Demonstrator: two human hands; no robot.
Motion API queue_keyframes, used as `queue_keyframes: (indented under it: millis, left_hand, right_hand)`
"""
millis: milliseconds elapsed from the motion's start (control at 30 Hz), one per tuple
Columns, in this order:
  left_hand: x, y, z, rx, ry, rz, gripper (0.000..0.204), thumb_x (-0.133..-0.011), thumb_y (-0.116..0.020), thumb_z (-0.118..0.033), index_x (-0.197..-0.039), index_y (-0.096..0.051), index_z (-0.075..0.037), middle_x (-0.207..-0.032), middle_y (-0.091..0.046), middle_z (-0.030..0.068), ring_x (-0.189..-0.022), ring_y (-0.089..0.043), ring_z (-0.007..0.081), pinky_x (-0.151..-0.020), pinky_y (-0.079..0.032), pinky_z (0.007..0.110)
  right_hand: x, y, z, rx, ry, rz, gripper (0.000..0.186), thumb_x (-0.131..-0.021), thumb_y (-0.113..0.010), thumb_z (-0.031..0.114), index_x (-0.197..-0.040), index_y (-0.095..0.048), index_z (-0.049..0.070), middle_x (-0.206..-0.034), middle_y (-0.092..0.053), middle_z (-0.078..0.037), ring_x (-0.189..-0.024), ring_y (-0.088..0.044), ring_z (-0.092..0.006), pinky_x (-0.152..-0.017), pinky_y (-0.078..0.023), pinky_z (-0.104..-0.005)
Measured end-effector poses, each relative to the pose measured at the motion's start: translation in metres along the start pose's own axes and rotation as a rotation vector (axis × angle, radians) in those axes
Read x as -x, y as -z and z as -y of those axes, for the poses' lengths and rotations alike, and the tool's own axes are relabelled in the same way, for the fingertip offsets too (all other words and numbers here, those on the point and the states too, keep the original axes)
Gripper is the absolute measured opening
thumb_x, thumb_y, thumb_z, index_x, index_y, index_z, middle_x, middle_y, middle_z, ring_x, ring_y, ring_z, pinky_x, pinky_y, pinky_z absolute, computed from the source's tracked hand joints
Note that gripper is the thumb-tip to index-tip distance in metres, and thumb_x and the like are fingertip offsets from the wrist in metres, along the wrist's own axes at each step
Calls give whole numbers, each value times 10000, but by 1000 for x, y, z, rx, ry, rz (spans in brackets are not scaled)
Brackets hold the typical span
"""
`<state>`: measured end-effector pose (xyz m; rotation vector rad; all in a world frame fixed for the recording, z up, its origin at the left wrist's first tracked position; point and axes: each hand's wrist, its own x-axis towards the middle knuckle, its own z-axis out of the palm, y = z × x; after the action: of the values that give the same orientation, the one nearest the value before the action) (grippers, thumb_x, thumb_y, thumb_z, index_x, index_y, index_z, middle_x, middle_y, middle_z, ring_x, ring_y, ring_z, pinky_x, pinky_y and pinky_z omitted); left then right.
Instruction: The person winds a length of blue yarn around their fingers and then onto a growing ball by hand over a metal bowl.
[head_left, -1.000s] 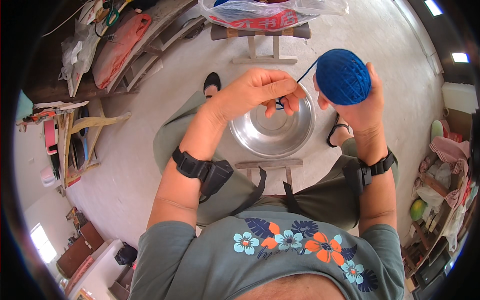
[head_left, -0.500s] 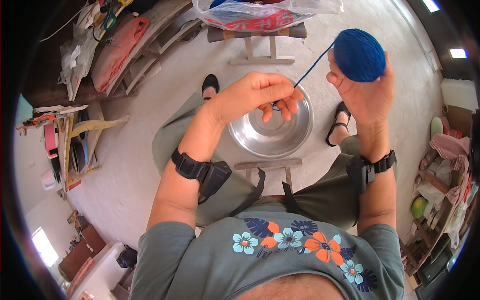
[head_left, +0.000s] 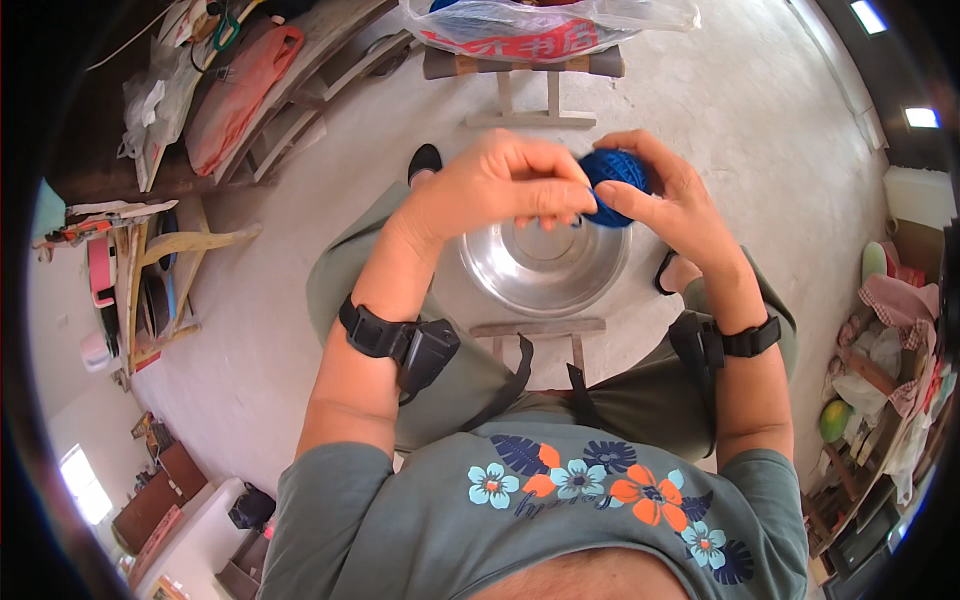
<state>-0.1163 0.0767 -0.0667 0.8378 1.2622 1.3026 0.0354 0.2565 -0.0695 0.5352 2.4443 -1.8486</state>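
Observation:
A ball of dark blue yarn point(head_left: 618, 178) is held in my right hand point(head_left: 675, 205), the thumb lying across its near side and the fingers wrapped over the far side. My left hand point(head_left: 510, 185) touches the ball's left side, thumb and forefinger pinched together on the yarn strand. Its other fingers curl below, and a short bit of blue strand shows beside them. Beneath both hands a shiny metal basin point(head_left: 545, 275) stands on the floor between my feet; its far rim is partly hidden by my hands.
Beyond the basin, a clear plastic bag point(head_left: 560, 30) with red print rests on a small stool point(head_left: 525, 68), blue stuff inside. Wooden benches with a red plastic bag point(head_left: 245, 100) stand far left. At right, a shelf holds cloths point(head_left: 905, 310) and a green fruit point(head_left: 835, 420).
My right hand has swung left and inward with the yarn ball, turning over it. The strand stretched between the hands has shortened, and the ball now meets my left hand.

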Motion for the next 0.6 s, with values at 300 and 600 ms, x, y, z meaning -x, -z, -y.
queue_keyframes:
  millis: [300, 600]
  left_hand:
    - [-8, -3, 4, 95, 49, -188, 158, -923, -660, -168, -889, -707, -21, -760, -658, 16, -624, -553, 53, -536, -411, 190]
    - [-17, -12, 17, 51, 121, -30, 231, -954, -635, -196, -1006, -714, 15, -767, -666, 17, -675, -597, 54, -543, -450, 194]
  right_hand:
    - [1, 21, -7, -1040, 22, 362, 762, -950, -432, 560, -1376, -433, -72, -1290, -580, -196, -1041, -649, -283, -872, -535, -455]
    - [-10, 10, -9, -844, 70, -181, 560, -921, -632, 335, -1310, -462, -30, -1182, -620, -144, -1093, -607, -221, -965, -479, -387]
